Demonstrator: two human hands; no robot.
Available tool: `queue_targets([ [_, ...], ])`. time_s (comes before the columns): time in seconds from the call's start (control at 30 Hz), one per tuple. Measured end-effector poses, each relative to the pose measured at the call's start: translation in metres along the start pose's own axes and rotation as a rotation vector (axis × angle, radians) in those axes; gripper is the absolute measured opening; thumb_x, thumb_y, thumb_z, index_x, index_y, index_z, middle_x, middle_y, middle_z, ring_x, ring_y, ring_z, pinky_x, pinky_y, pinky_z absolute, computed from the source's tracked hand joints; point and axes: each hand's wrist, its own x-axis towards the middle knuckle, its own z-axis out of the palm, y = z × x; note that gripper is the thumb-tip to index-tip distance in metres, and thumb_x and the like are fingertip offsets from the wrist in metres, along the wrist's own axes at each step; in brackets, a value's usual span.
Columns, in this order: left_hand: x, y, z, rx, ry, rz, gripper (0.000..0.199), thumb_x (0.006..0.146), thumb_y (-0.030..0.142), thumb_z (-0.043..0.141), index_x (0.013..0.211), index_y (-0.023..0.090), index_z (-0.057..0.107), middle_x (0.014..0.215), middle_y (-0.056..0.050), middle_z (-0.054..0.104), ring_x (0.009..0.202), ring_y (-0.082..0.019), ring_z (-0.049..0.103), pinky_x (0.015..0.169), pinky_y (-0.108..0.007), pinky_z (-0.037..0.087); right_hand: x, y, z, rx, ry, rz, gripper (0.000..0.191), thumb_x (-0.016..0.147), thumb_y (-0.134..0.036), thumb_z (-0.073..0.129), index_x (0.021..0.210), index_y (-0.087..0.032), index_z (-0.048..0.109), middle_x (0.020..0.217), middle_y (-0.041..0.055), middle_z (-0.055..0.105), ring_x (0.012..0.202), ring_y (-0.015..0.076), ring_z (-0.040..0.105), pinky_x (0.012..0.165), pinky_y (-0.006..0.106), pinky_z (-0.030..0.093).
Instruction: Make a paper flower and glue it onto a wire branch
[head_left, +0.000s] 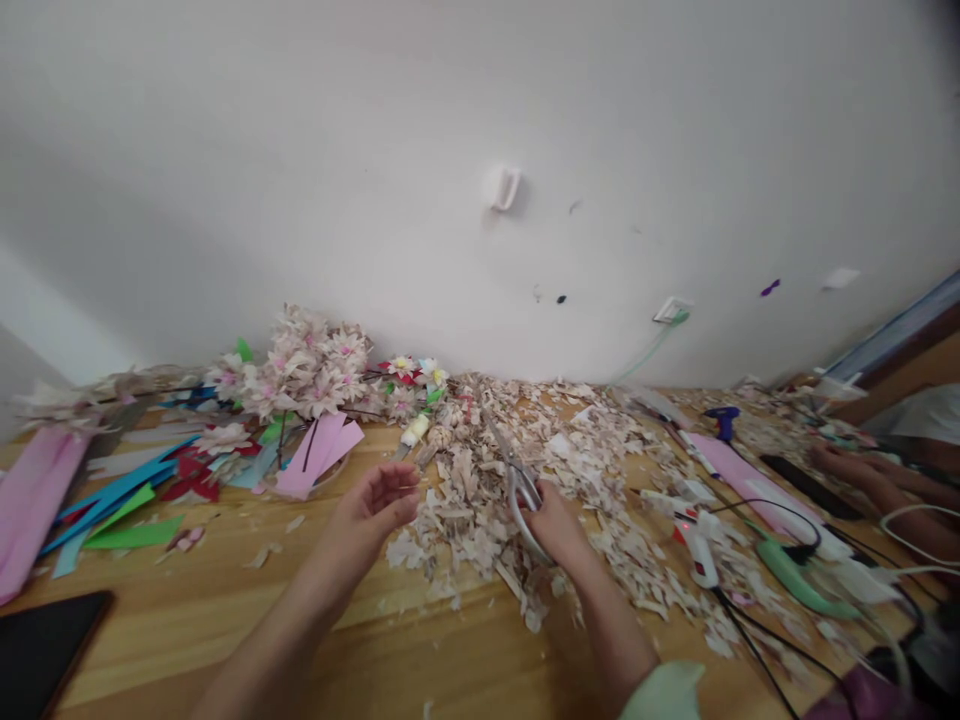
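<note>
In the head view, my right hand [553, 518] grips a pair of scissors [517, 478] by the handles. The blades point up and away, over a heap of pale, dry paper-like scraps [469, 530]. My left hand [380, 508] hovers above the table to the left of the heap, fingers loosely curled, thumb apart, nothing seen in it. Just beyond that hand lies a small pale yellow roll-like item [415, 432]. To its left, pink paper pieces [322, 455] rest on a shallow dish beside a bunch of whitish handmade flowers [319, 360].
Scraps cover much of the wooden table [405, 650]. Blue strips [124, 485], green paper [135, 533] and a dark tablet-like object [49, 645] lie left. A blue glue gun [722, 420], green-handled tool [799, 580], white switch [699, 555] and cables are right. Another person's arms [889, 480] reach in there.
</note>
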Motion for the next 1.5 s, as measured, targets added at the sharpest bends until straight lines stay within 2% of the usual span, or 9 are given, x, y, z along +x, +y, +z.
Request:
queue_targets([
  [0.17,-0.001,0.003,0.001,-0.011,0.007,-0.005,0.040,0.052,0.031,0.073,0.086,0.017,0.058,0.092,-0.005,0.063,0.089,-0.020,0.056,0.076,-0.032,0.046,-0.002,-0.005,0.009,-0.009,0.021,-0.008,0.010,0.064,-0.017,0.058,0.073,-0.018,0.055,0.073,0.0060,0.065,0.068,0.0206,0.059,0.057,0.025,0.035],
  [0.37,-0.001,0.002,0.003,0.014,0.009,0.001,0.036,0.052,0.029,0.072,0.083,0.017,0.058,0.089,-0.006,0.063,0.088,-0.020,0.056,0.077,-0.032,0.046,0.003,-0.005,-0.006,0.149,0.042,-0.036,0.012,0.067,-0.021,0.054,0.078,-0.020,0.052,0.072,0.0036,0.065,0.066,0.0200,0.060,0.055,0.024,0.040],
  [0.7,0.005,-0.008,0.005,0.071,-0.005,0.010,0.031,0.054,0.028,0.070,0.082,0.018,0.060,0.090,-0.006,0.065,0.085,-0.020,0.059,0.075,-0.033,0.046,-0.021,-0.037,-0.012,0.332,0.120,-0.078,0.017,0.063,-0.030,0.057,0.076,-0.023,0.049,0.071,0.0014,0.065,0.065,0.0205,0.060,0.059,0.028,0.042],
  [0.83,0.009,-0.023,0.008,0.138,0.046,0.120,0.034,0.053,0.027,0.072,0.083,0.019,0.058,0.086,-0.005,0.064,0.081,-0.021,0.059,0.073,-0.036,0.049,-0.025,-0.048,-0.005,0.660,-0.008,-0.080,0.027,0.053,-0.032,0.067,0.071,-0.023,0.049,0.065,-0.0005,0.063,0.061,0.0194,0.059,0.057,0.027,0.044],
  [0.93,0.011,-0.036,0.010,0.246,0.059,0.247,0.049,0.053,0.022,0.072,0.098,0.020,0.055,0.094,-0.006,0.063,0.086,-0.021,0.058,0.075,-0.036,0.047,-0.030,-0.058,0.004,0.896,-0.186,-0.061,0.034,0.043,-0.032,0.074,0.065,-0.023,0.050,0.059,-0.0031,0.060,0.056,0.0176,0.057,0.050,0.026,0.043],
  [1.03,0.011,-0.040,0.010,0.326,0.059,0.350,0.056,0.056,0.019,0.070,0.109,0.021,0.051,0.096,-0.005,0.062,0.082,-0.019,0.059,0.075,-0.034,0.046,-0.036,-0.070,0.013,1.001,-0.306,-0.032,0.035,0.039,-0.029,0.077,0.062,-0.023,0.051,0.055,-0.0042,0.058,0.052,0.0153,0.054,0.046,0.024,0.040],
  [1.1,0.010,-0.035,0.009,0.328,0.059,0.369,0.049,0.060,0.019,0.066,0.107,0.021,0.053,0.088,-0.003,0.063,0.077,-0.017,0.059,0.072,-0.033,0.046,-0.039,-0.075,0.018,1.032,-0.341,-0.027,0.036,0.037,-0.027,0.078,0.061,-0.022,0.052,0.054,-0.0045,0.058,0.050,0.0141,0.053,0.045,0.023,0.039],
  [1.23,0.011,-0.023,0.006,0.216,0.089,0.299,0.032,0.066,0.027,0.063,0.095,0.018,0.056,0.068,0.000,0.061,0.066,-0.015,0.058,0.059,-0.028,0.045,-0.040,-0.080,0.025,1.067,-0.339,-0.045,0.035,0.037,-0.024,0.077,0.062,-0.022,0.052,0.054,-0.0047,0.059,0.051,0.0136,0.053,0.047,0.023,0.040],
  [1.5,0.015,-0.014,-0.002,-0.066,0.043,-0.038,0.049,0.051,0.035,0.077,0.089,0.016,0.053,0.062,0.002,0.063,0.058,-0.014,0.060,0.058,-0.029,0.050,-0.042,-0.083,0.030,1.090,-0.380,-0.024,0.036,0.037,-0.024,0.077,0.063,-0.022,0.053,0.054,-0.0047,0.058,0.046,0.0122,0.050,0.038,0.019,0.032],
])
